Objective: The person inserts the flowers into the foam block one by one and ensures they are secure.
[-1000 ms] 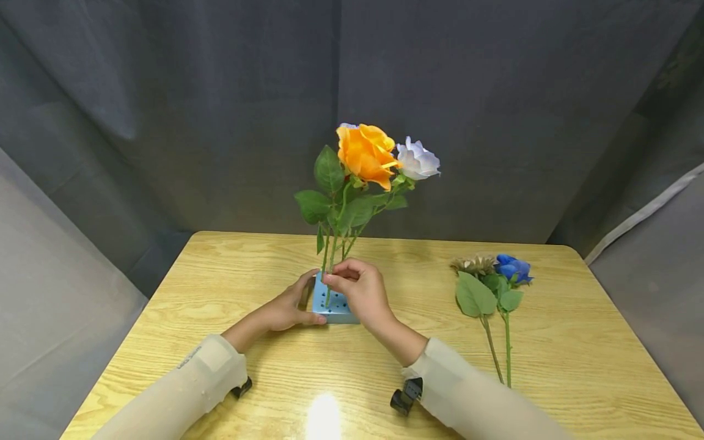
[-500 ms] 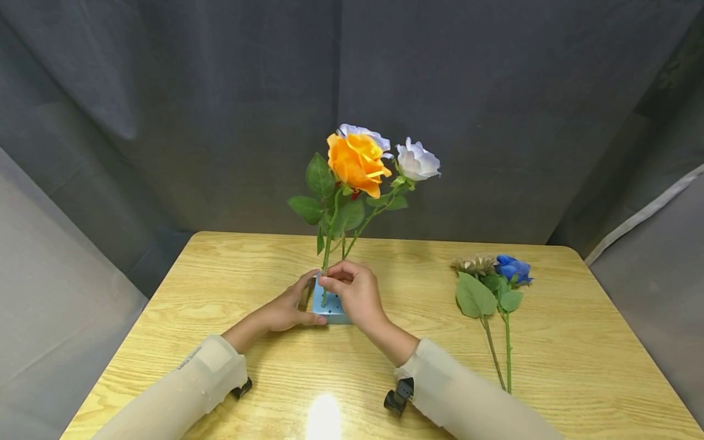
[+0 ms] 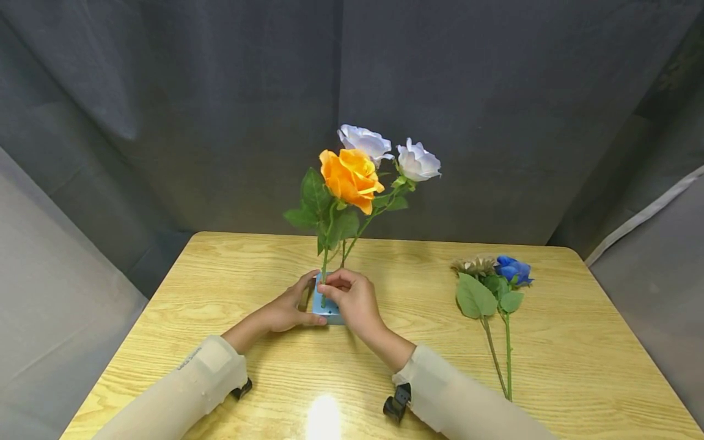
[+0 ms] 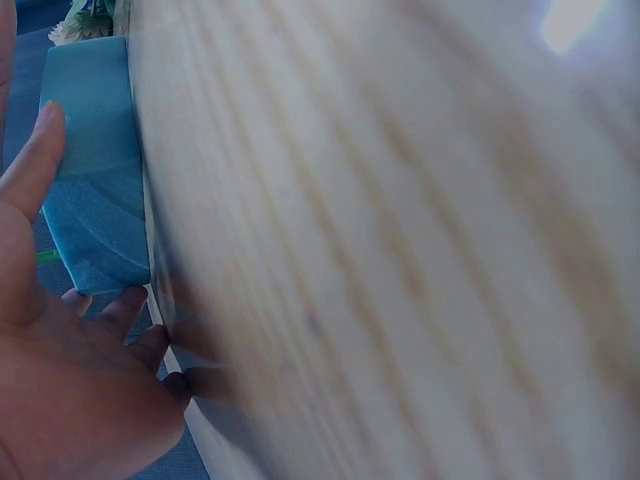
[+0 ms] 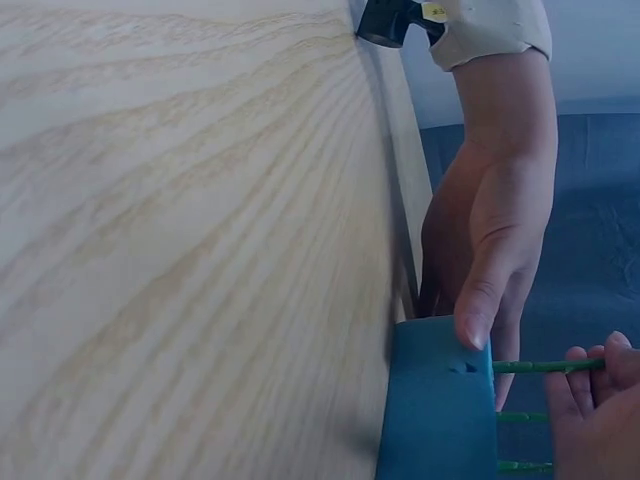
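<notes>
My right hand [image 3: 357,300] pinches the green stem of an orange rose [image 3: 352,180] low down, just above a light blue foam block [image 3: 332,319] with holes in its top. In the right wrist view the stem [image 5: 525,367] meets the block's top face. My left hand [image 3: 287,308] holds the block from the left; in the left wrist view its thumb lies on one face of the block [image 4: 90,150] and its fingers curl at the end. Two white roses, one upper [image 3: 365,142] and one at right [image 3: 418,162], rise behind the orange one, their lower stems partly hidden.
On the right of the wooden table [image 3: 577,342] lie a blue rose [image 3: 513,269] and a brownish flower [image 3: 475,264], stems toward the front. A dark grey curtain [image 3: 247,122] hangs behind the table. Light glares on the front edge area.
My right hand has brought the orange rose down and slightly left, its stem end now at the block's top. More of the upper white rose shows. My left hand has stayed on the block.
</notes>
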A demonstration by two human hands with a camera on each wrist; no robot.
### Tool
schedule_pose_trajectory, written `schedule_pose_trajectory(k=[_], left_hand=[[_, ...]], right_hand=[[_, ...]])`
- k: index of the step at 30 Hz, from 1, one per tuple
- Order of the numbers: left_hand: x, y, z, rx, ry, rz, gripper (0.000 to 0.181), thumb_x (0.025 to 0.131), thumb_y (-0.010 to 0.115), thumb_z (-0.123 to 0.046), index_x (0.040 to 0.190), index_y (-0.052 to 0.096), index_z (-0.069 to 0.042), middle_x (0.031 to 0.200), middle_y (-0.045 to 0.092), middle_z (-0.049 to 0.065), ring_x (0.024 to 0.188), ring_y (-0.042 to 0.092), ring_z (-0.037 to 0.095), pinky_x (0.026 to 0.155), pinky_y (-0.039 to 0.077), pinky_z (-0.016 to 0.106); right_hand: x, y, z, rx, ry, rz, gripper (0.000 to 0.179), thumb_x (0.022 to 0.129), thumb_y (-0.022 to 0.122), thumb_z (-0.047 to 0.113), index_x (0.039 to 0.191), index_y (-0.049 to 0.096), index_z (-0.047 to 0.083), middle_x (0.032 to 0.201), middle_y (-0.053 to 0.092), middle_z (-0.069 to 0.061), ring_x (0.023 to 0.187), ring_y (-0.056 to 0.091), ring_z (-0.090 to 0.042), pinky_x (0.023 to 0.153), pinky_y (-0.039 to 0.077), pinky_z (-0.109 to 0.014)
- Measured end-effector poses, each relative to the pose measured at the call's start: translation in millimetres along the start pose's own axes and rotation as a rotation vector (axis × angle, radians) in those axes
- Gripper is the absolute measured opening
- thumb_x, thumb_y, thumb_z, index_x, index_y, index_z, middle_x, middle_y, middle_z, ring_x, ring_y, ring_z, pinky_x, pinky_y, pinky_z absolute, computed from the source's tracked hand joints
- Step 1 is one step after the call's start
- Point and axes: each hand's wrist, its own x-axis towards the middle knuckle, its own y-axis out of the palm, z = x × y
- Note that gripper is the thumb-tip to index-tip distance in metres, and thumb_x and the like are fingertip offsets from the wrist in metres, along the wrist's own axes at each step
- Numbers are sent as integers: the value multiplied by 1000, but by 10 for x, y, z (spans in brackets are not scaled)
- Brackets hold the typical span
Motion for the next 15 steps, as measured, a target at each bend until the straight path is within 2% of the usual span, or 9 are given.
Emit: schedule_pose_trajectory(k=[7, 15], left_hand=[[19, 4, 13, -7, 7, 6, 112, 89, 83, -36, 167, 4, -20, 172, 12, 16, 158, 5, 41, 119, 13, 71], [11, 7, 7, 4, 0, 4, 112, 89, 83, -36, 167, 4, -20, 172, 13, 15, 158, 6, 41, 119, 15, 71]], right_hand=[[-16, 14, -39, -19, -23, 10, 7, 91, 80, 11, 94, 75, 7, 94, 74, -5, 85, 70, -13, 70, 55, -20], [-22, 39, -93, -45, -29, 11, 6, 91, 79, 12, 93, 75, 8, 94, 74, -5, 86, 70, -13, 74, 56, -22]])
